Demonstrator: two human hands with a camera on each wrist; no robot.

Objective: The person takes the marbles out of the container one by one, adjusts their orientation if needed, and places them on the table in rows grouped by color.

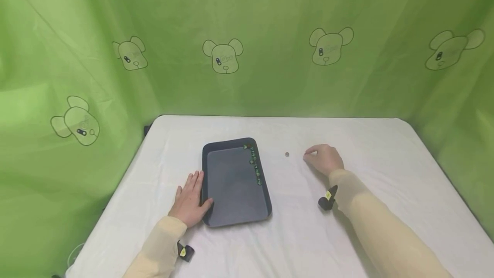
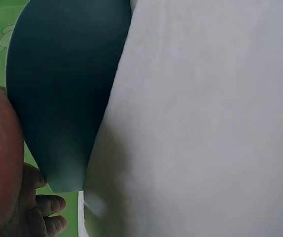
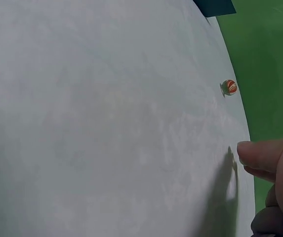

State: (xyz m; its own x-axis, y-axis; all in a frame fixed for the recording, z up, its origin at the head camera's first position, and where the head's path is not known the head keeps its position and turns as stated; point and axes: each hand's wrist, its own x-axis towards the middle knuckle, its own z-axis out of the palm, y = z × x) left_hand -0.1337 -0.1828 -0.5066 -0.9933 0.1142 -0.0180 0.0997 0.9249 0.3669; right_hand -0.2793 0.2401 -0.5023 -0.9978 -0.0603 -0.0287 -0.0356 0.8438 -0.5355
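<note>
A dark blue-grey rectangular tray [image 1: 231,183] lies on the white cloth. Along its right wall sits a row of several small green marbles [image 1: 257,174], with a reddish spot near the far end. My left hand [image 1: 190,203] rests against the tray's left side, fingers straight along the outside and thumb over the rim. On the cloth right of the tray is a small marble [image 1: 287,154], orange-red with pale stripes in the right wrist view. Just right of it hovers my right hand [image 1: 325,158], thumb and index tips close together; I see nothing held between them.
The white-covered table [image 1: 370,149] extends on both sides of the tray. Green curtains [image 1: 270,89] with bear-head outlines stand behind and beside it. A dark corner of the tray [image 3: 215,6] shows at the top of the right wrist view.
</note>
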